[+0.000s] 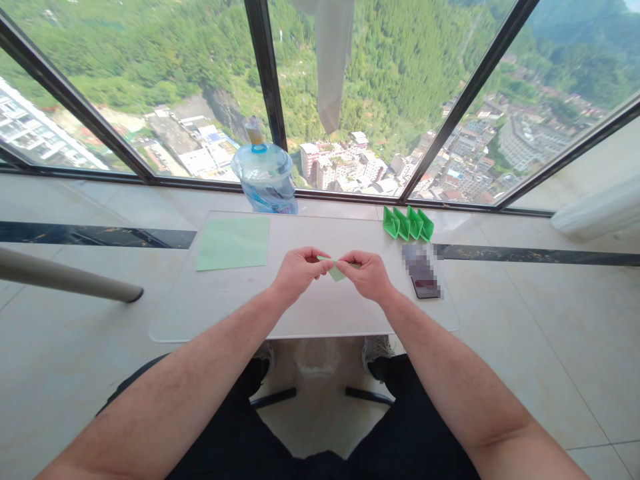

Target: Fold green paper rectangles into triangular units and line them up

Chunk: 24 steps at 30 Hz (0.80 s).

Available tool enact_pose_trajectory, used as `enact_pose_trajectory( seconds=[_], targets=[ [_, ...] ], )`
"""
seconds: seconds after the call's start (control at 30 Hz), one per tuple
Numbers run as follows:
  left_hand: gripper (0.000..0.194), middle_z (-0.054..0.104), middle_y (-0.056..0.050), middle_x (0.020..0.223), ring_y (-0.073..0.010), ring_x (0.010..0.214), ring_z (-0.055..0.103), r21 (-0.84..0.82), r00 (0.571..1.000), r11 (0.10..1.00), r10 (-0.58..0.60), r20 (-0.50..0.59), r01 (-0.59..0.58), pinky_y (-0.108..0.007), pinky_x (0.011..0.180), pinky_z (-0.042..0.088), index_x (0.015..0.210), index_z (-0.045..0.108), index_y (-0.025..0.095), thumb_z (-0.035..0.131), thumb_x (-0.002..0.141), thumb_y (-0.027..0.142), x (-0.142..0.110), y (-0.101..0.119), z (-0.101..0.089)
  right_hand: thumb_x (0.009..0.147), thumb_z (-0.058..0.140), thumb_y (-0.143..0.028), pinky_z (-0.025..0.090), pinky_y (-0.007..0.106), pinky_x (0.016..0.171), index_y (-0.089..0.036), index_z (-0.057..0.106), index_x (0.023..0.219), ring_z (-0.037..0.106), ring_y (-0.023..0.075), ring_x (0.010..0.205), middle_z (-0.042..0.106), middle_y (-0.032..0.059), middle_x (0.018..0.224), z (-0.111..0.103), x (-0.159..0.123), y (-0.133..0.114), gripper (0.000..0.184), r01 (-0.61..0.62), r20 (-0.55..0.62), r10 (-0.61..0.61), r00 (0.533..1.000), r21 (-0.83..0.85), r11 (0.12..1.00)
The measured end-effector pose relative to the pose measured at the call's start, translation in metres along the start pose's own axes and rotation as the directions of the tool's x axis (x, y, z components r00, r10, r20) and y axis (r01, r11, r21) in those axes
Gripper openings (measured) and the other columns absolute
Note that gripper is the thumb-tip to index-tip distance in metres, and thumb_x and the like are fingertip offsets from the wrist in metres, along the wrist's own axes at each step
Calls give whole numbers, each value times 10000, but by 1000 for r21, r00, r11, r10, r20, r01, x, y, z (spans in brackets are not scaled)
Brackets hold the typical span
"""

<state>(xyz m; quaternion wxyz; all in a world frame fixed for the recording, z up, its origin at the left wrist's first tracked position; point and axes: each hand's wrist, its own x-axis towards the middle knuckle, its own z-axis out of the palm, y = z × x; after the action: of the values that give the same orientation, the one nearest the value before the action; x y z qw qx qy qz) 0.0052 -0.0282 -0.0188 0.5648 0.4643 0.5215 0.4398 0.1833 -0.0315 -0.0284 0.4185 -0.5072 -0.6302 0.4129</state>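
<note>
Nearest the camera, two bare forearms reach over the white table [300, 320] to a small folded green paper [339, 274] held above its middle. Clamped on the paper's left end are the left hand's [299, 272] thumb and fingers; the right hand [366, 272] pinches the other end. Flat at the table's left lies a pale green sheet [233, 244]. Toward the right stand four bright green folded pieces [409, 224], with a partly pixelated phone [425, 283] just below them. Behind the table, a large clear bottle [265, 175] stands by the window.
</note>
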Motion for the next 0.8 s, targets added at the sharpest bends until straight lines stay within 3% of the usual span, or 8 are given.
enact_pose_trajectory(
  seconds=[0.27,0.57,0.8],
  targets=[
    [234,637,-20,535,-100,512,506,-125,999,992,-29,33,33,-254,527,362,699,737,138,851,598,315,2,-3,-2,780,703,-366,432,272,612,-172,726,732,572,144,638,700,18,675,-1,-1,0,201,2,-26,-2,1000,11,1000],
    [255,660,-28,555,-104,514,514,-78,999,996,-36,29,38,-257,532,368,735,739,139,855,606,325,1,-1,-6,771,700,-388,419,264,590,-169,722,724,551,136,623,686,15,662,-3,-1,1,226,-22,-12,22,1000,18,1000],
    [273,651,-40,538,-98,506,502,-97,997,993,-57,49,62,-254,530,345,632,682,144,852,606,357,2,-2,-8,770,699,-385,412,264,587,-168,712,717,533,129,609,673,9,651,-3,-2,-2,224,-23,5,22,1000,22,999]
  ],
)
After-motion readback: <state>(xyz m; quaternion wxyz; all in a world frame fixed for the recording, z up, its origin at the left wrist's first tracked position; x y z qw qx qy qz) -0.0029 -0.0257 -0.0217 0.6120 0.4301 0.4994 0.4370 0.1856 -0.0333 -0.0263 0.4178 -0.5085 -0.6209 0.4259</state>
